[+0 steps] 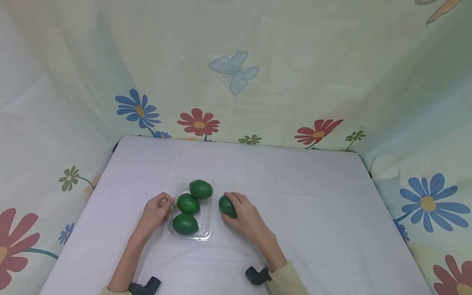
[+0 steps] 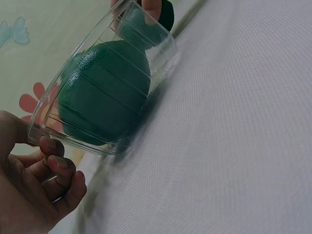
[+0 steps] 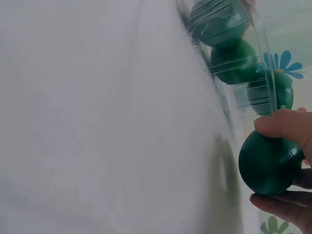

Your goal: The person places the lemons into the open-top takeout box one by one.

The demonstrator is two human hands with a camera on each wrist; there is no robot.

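A clear plastic tray (image 1: 205,237) holds three green limes: a far one (image 1: 200,189), a middle one (image 1: 188,203) and a near one (image 1: 185,224). My left hand (image 1: 156,212) pinches the tray's left rim between thumb and fingers, as the left wrist view shows up close. Just right of the tray, my right hand (image 1: 246,218) grips another lime (image 1: 226,207). In the right wrist view the thumb lies on one side of this held lime (image 3: 269,163) and the fingers on the other, while the tray stands beyond it.
A white cloth (image 1: 313,221) covers the table. Patterned curtains (image 1: 295,73) with flowers and a butterfly hang behind it and at both sides. Dark wrist cameras (image 1: 257,275) sit on both wrists near the table's front.
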